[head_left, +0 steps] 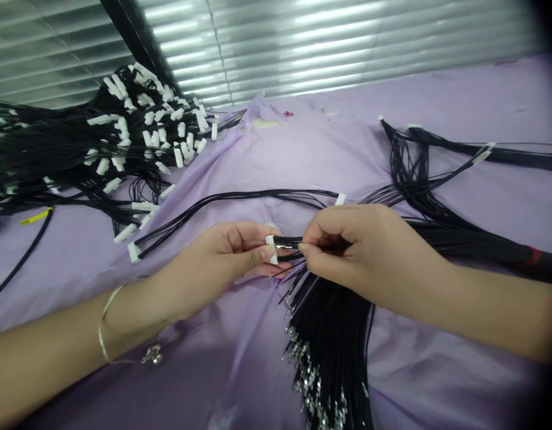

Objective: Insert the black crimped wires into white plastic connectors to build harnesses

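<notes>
My left hand (222, 260) pinches a small white connector (271, 249) between thumb and fingers at the middle of the view. My right hand (347, 251) is closed on thin black wires (287, 242) that run into that connector. Both hands hover just above the purple cloth (302, 155). Below my right hand lies a thick bundle of loose black wires (329, 334) with bare metal terminals at their near ends. A silver bracelet (123, 352) hangs on my left wrist.
A big heap of finished black harnesses with white connectors (123, 131) lies at the back left. One finished harness (222, 203) stretches across the cloth behind my hands. More black wires (437, 173) trail off right. A corrugated metal wall (329, 42) closes the back.
</notes>
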`<action>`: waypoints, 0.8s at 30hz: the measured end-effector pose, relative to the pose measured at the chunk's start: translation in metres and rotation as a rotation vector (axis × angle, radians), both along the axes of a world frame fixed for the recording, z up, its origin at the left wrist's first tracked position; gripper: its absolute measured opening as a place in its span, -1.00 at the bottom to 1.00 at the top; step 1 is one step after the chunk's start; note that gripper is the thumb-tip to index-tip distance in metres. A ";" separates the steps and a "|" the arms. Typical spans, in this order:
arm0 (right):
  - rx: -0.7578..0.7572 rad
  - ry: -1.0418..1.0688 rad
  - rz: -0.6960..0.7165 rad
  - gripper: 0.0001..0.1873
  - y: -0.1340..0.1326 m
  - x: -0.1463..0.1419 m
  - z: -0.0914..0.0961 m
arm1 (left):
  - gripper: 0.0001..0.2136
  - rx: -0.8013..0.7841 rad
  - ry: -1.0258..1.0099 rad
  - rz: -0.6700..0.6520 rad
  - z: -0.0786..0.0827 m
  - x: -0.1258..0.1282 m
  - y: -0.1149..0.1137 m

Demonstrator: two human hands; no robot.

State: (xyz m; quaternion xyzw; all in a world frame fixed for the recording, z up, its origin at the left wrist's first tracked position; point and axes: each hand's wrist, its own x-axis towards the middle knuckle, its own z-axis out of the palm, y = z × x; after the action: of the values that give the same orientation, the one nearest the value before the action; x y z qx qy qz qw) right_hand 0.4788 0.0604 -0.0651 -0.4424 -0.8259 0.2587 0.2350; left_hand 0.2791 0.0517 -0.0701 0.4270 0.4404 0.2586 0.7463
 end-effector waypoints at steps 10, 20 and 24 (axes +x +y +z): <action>0.008 0.031 0.052 -0.86 -0.001 0.002 0.000 | -0.92 -0.004 0.034 0.039 0.001 0.002 0.000; -0.062 0.043 0.046 -0.86 0.000 0.002 -0.004 | -0.91 -0.025 0.036 0.054 0.001 0.002 0.002; -0.053 0.023 0.040 -0.85 -0.001 0.001 -0.004 | -0.91 -0.024 0.009 0.048 0.001 0.001 0.002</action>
State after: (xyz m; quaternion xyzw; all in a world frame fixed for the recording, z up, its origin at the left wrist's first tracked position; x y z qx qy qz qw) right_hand 0.4795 0.0594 -0.0696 -0.4288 -0.8247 0.2902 0.2274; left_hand 0.2804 0.0533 -0.0695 0.4086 0.4569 0.2691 0.7429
